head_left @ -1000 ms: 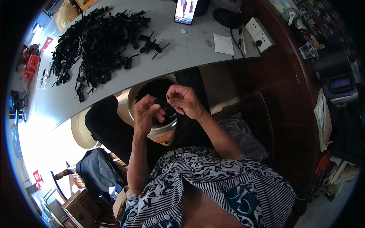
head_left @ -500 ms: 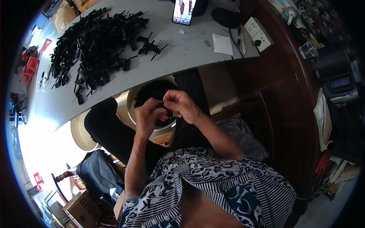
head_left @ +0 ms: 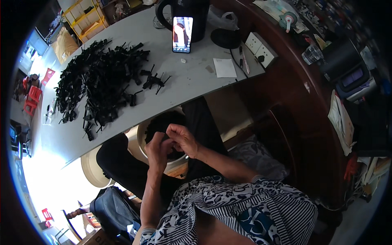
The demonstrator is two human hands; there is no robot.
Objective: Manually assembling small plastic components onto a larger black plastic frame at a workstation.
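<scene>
My left hand point(head_left: 156, 152) and my right hand point(head_left: 183, 141) meet above a pale round tub point(head_left: 140, 141) between my knees. Fingers of both are curled and pinched close together. Whatever they grip is hidden behind the fingers. Inside the tub lies a dark mass point(head_left: 165, 121), too dim to make out singly. On the grey table point(head_left: 171, 90) in front of me is a large heap of black plastic parts with thin prongs point(head_left: 98, 81). One such black part point(head_left: 153, 82) lies apart at the heap's right side.
A lit phone point(head_left: 182, 36) leans against a black jug point(head_left: 200, 20) at the back. Rightward are a white paper point(head_left: 224, 68), pens point(head_left: 243, 61) and a power strip point(head_left: 260, 49). The table's front edge crosses just beyond my hands. A second pale tub point(head_left: 92, 171) stands at left.
The view has tilted up, so the table and hands sit lower in the picture. My right fingers are more curled, and the small dark piece glimpsed between my fingertips is now hidden.
</scene>
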